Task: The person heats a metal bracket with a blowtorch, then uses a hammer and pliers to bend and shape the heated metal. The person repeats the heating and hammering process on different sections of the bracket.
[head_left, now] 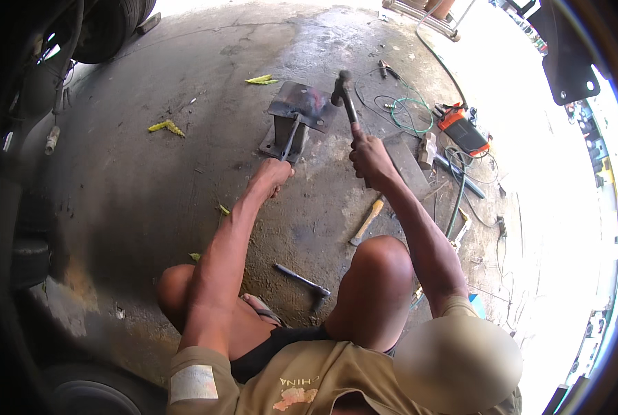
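Head view: with left hand [271, 176] clamped on rod [289, 138] against metal stand [296, 117] on floor [150, 194], right hand [371, 158] clenching raised hammer [343, 93], strike squarely, keeping fingers clear.

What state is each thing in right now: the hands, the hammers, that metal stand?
Left hand: closed around a thin rod, pressed to the stand.
Right hand: grip closed on a hammer, head raised.
Metal stand: upright on the concrete floor, plate tilted.
Wooden-handled hammer: lying untouched.
Steel hammer: lying between the knees.
Orange machine: resting, cables loose.
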Motion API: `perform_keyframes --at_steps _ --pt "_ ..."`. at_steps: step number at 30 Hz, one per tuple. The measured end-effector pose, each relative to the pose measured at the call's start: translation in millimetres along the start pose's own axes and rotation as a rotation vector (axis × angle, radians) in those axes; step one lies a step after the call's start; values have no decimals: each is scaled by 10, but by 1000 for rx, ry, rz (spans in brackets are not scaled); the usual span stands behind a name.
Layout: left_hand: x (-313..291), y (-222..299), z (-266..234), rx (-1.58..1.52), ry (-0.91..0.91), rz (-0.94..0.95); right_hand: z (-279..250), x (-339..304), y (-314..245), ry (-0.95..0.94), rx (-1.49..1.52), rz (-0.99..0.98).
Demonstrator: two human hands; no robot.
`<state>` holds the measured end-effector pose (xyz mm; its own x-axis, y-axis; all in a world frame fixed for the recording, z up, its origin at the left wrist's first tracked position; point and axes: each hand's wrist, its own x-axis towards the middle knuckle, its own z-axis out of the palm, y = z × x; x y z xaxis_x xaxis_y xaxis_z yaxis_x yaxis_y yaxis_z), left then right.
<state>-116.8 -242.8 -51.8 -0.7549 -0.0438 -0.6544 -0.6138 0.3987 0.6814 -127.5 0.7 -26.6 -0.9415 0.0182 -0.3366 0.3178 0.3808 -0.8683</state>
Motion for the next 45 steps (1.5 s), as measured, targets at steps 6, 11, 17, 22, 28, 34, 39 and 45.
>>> perform_keyframes --at_steps 6,11,17,22,28,34,39,45 --pt "138 -102 33 -31 -32 13 -505 -1044 -405 80 292 -99" --pt "14 -218 -30 30 25 -14 -750 -1635 -1400 238 430 -917" --pt "66 -111 85 77 -1 -21 -1130 -770 -2127 301 470 -1552" --pt "-39 -97 21 168 44 -10 -20 -175 -309 -96 -159 17" --pt "367 -161 97 448 187 180 -537 -612 -215 158 180 -29" --pt "90 13 -204 176 66 45 -843 -1577 -614 200 316 -380" --pt "102 -119 -466 282 80 52 -931 -1565 -1737 285 621 -1013" --pt "65 -74 -403 261 84 47 -382 -461 -1459 402 473 -1152"
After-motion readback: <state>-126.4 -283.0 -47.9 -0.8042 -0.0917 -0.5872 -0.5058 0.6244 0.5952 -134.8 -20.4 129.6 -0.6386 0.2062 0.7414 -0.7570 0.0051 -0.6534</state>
